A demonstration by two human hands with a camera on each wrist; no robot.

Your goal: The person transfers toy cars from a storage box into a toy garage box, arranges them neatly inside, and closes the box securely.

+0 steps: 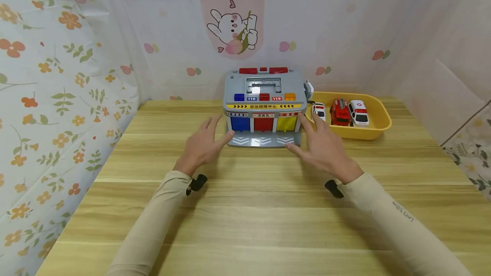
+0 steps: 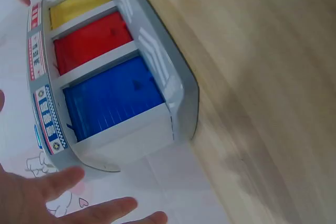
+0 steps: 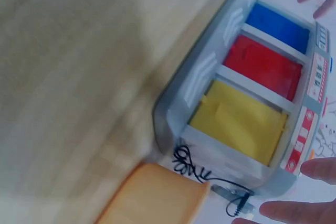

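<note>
Left grip (image 1: 202, 144) and right grip (image 1: 324, 148), spread, flank the toy garage (image 1: 264, 106) on the bench (image 1: 245, 208); its doors (image 1: 263, 125) are down, three vehicles (image 1: 339, 113) sit in the yellow tray (image 1: 377, 129) right of it, and handling seems barely begun, most left to do

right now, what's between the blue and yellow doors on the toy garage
The red door, with a pale post on each side; the head view and both wrist views show it.
</note>
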